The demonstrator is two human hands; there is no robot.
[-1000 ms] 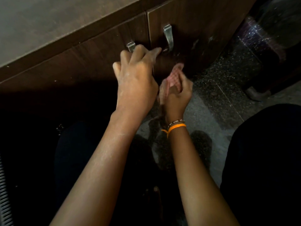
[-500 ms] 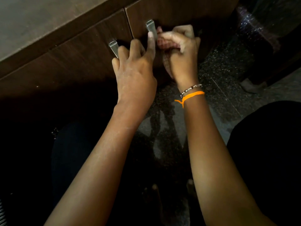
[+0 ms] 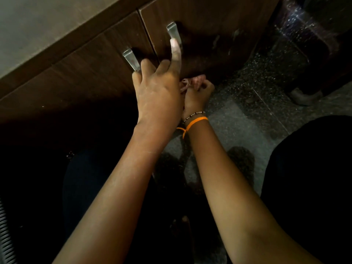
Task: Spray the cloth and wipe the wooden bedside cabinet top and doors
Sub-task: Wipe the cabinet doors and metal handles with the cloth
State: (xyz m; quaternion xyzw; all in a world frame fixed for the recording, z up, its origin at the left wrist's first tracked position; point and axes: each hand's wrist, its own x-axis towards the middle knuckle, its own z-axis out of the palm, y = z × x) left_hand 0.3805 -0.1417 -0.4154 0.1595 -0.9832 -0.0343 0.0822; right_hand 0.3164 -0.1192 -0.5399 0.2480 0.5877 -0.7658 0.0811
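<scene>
The dark wooden cabinet has a grey-brown top [image 3: 38, 25] and two doors, left door [image 3: 91, 67] and right door [image 3: 209, 21], each with a metal handle [image 3: 173, 33]. My left hand [image 3: 160, 92] rests against the doors between the handles, fingers spread, index finger lying along the right handle. My right hand [image 3: 196, 96] is low on the right door, closed on a bunched pink checked cloth [image 3: 190, 82] pressed to the wood. My left hand partly hides the cloth.
Speckled dark stone floor [image 3: 257, 88] lies to the right of the cabinet. A dark object with a curved foot [image 3: 304, 96] stands at the upper right. My dark-clothed knees [image 3: 314, 168] are at both sides below. A ribbed object [image 3: 3, 235] edges in at lower left.
My right hand with the cloth has moved down the right door from beside the handle to its lower part. My left hand stays at the handles, its index finger now stretched up.
</scene>
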